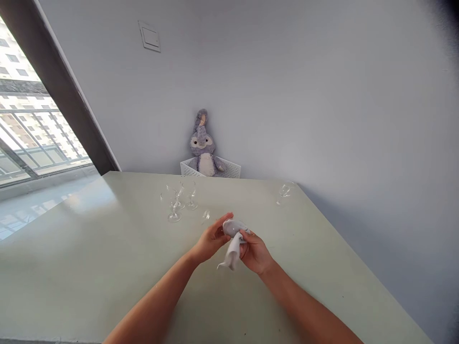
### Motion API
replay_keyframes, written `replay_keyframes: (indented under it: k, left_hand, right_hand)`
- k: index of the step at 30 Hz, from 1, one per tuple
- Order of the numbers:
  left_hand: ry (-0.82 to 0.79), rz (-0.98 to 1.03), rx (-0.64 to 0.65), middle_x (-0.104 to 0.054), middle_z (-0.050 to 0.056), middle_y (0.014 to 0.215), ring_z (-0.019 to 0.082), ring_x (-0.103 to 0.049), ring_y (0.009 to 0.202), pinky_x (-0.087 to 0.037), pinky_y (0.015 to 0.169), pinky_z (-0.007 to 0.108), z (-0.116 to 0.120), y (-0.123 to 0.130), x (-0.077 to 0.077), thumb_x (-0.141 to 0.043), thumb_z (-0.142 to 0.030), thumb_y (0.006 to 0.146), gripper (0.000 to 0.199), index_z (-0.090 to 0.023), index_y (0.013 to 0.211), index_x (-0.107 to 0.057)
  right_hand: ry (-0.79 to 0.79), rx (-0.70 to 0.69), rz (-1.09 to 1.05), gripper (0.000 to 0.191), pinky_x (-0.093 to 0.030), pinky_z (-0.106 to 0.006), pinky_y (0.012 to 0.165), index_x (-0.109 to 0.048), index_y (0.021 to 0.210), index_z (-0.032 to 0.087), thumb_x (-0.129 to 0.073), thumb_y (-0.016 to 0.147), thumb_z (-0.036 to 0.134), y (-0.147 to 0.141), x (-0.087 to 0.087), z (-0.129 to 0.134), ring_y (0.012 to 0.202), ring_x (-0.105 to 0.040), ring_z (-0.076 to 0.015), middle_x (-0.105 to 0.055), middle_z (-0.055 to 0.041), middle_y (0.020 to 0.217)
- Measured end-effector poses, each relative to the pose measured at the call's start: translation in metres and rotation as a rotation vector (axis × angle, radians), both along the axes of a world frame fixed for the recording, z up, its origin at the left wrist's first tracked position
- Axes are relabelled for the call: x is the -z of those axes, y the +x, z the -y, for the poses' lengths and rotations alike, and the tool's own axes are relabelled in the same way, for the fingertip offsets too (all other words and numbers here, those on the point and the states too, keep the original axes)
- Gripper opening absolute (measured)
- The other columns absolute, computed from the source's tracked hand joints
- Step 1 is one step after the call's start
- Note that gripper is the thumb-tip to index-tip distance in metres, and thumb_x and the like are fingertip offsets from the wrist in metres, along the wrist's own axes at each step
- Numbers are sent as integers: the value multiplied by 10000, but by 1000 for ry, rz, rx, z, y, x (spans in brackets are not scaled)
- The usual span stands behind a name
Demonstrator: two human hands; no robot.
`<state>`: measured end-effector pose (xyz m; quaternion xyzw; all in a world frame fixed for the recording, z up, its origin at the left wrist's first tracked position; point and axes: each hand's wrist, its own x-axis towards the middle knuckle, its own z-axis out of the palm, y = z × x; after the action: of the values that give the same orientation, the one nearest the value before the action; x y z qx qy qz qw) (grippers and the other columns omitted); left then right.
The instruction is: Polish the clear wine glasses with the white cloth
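Over the middle of the table, my left hand is closed around a clear stemmed glass, held tilted. My right hand pinches a white cloth against the glass; one end of the cloth hangs down below. Whitish fabric seems to show through the bowl, but how deep it reaches inside I cannot tell. The stem of the held glass is mostly hidden by my fingers. Beyond my left hand, several clear stemmed glasses stand upright in a group.
One more stemmed glass stands near the table's far right corner. A small clear glassy shape is on the pale green table, too faint to name. Behind the far edge, a purple plush toy sits in a white perforated basket by the wall.
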<state>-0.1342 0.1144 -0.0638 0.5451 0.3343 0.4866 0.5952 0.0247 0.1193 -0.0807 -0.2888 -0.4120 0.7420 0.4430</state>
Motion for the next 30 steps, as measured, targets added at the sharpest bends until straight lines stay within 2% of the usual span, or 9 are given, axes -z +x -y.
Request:
replay_keyframes:
  k: [3, 6, 10, 12, 15, 18, 23, 25, 30]
  left_hand:
    - [8, -39, -50, -606, 63, 969, 179, -567, 874, -463, 788, 310, -2, 0, -2, -637, -301, 704, 526, -217, 1203, -491]
    - [-24, -199, -106, -617, 17, 702, 153, -593, 642, -484, 646, 294, -5, -2, 1, -576, -389, 737, 469, -184, 1156, -526]
    - [-30, -421, -153, -634, 16, 637, 153, -586, 546, -472, 603, 301, -7, -5, 6, -392, -458, 821, 439, -187, 1126, -555]
    - [61, -526, -288, -636, 17, 628, 169, -595, 621, -461, 670, 312, -7, -8, 5, -397, -424, 827, 382, -215, 1085, -587]
    - [321, -546, -441, -657, 61, 891, 232, -550, 982, -375, 876, 342, -9, -13, 3, -537, -343, 765, 275, -259, 1012, -626]
    - [496, -549, -330, -628, 82, 1008, 266, -465, 1114, -256, 978, 371, -13, -17, 7, -630, -286, 698, 324, -265, 1021, -617]
    - [449, -736, -227, -631, 51, 680, 226, -569, 726, -337, 822, 345, -21, -25, 24, -586, -357, 731, 212, -268, 918, -630]
    - [428, -869, -271, -622, 46, 663, 216, -559, 684, -344, 749, 308, -24, -31, 26, -568, -378, 741, 202, -268, 901, -626]
    - [318, -1270, -399, -622, 49, 670, 193, -560, 621, -316, 613, 255, -29, -48, 18, -409, -351, 836, 251, -232, 980, -577]
  right_hand:
    - [31, -30, 17, 280, -466, -257, 503, -571, 931, 181, -546, 773, 410, -1, 0, 4, 468, -554, -119, -594, 15, 599]
    - [278, 7, 288, 291, -483, -308, 589, -585, 975, 193, -589, 744, 370, -4, 6, 11, 579, -594, -161, -629, -20, 695]
    - [547, 136, 599, 159, -468, -308, 629, -634, 832, 220, -595, 728, 335, 1, 12, 4, 612, -587, -174, -634, -23, 679]
    - [505, 148, 683, 179, -468, -306, 599, -622, 856, 214, -564, 744, 342, 8, 11, -6, 562, -590, -172, -627, -7, 610]
    - [406, 165, 710, 220, -469, -300, 579, -608, 881, 191, -545, 748, 355, 20, 5, -18, 541, -603, -175, -606, 20, 526]
    - [422, 34, 630, 250, -477, -298, 608, -622, 908, 185, -574, 729, 352, 28, -2, -22, 581, -613, -167, -630, 12, 602]
    - [432, -193, 522, 289, -487, -299, 646, -629, 958, 178, -582, 729, 348, 36, -7, -27, 630, -608, -143, -635, -5, 782]
    - [437, -124, 539, 302, -485, -309, 661, -623, 986, 182, -560, 748, 356, 43, -6, -34, 658, -604, -148, -632, -9, 816]
    - [698, 404, 699, 324, -366, -404, 906, -596, 1081, 223, -512, 793, 347, 53, -11, -40, 998, -541, -228, -618, -49, 1060]
